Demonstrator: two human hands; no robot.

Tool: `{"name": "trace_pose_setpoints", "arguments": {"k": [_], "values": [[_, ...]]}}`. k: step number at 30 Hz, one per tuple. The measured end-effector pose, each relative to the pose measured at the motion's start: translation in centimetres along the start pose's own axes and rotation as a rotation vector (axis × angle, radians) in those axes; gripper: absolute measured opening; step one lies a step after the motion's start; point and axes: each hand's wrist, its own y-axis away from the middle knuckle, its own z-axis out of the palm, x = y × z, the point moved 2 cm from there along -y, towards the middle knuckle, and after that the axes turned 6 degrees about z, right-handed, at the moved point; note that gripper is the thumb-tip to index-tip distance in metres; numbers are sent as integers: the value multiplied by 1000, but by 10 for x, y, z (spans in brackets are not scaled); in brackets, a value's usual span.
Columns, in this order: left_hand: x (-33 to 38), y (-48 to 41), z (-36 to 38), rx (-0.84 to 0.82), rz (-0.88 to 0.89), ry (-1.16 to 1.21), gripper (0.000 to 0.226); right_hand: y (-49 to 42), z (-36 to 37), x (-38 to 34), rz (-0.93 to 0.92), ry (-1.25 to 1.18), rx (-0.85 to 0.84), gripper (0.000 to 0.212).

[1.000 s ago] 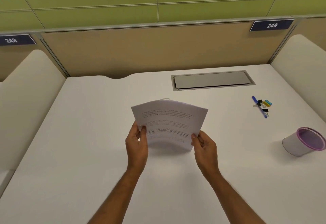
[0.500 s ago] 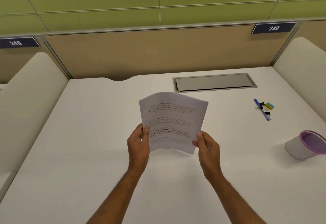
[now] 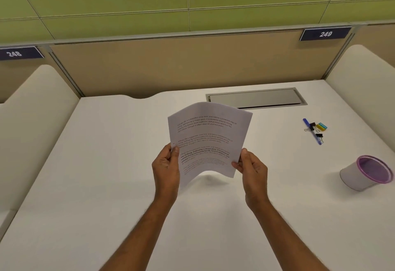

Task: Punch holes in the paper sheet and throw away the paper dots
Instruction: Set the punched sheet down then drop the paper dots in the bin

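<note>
The left grip [image 3: 166, 168] pinches the left side of the paper sheet [image 3: 209, 138], with the thumb lying on the printed face and the fingers curled behind it. The right grip [image 3: 252, 168] pinches the sheet's lower right corner the same way, thumb in front and fingers behind. The sheet is held up off the surface [image 3: 106, 164], above its middle. It is nearly upright and bowed, so its bottom edge arches over a soft shadow. Blocks of printed text face the camera, one of them partly in bold. A small dark spot sits at the left edge just above the left thumb; whether it is a hole cannot be told.

Toward the right edge of the surface stands a white container with a purple rim [image 3: 363, 174], well apart from the sheet. Further back on the right side lies a blue pen [image 3: 305, 122], with black binder clips [image 3: 319, 135] on and beside it and a small yellow and teal item [image 3: 321, 127] touching them. A grey rectangular hatch [image 3: 255, 98] is set into the surface along the back edge. Behind that edge rises a tan partition [image 3: 171, 67] that carries dark number plates reading 248 [image 3: 15, 53] and 249 [image 3: 325, 34]. Cream dividers [image 3: 32, 121] close off the left and right edges.
</note>
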Motion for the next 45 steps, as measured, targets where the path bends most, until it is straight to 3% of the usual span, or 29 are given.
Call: {"name": "trace_pose_setpoints", "arguments": {"k": [28,33,45], "values": [[-5,-18,-12,61,-71,81,23,-1,2,3,31,137,-75,37],[-2,-29,-19,56,-98,117,21,-1,4,2,-42,276,-158,19],[-4,-33,-31,62,-143,151,20,-1,14,7,-59,408,-69,20]]}}
